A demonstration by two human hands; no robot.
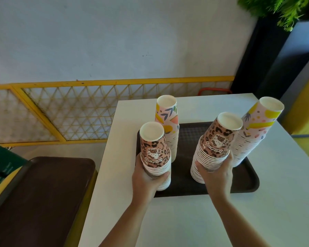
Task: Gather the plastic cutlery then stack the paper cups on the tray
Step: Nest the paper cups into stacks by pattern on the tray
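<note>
My left hand (144, 177) has its fingers curled snug around the near-left leopard-print cup stack (154, 152), and my right hand (215, 172) is wrapped around the near-right leopard stack (213, 148). Both stacks sit upside down on the dark tray (246, 182). Two floral stacks (167, 125) stand behind them. The tray's on the white table (194, 220).

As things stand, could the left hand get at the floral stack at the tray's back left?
Probably not without letting go first: the left hand is wrapped around the near leopard stack, which stands directly in front of the floral stack on the tray. The space to its right looks open.
</note>
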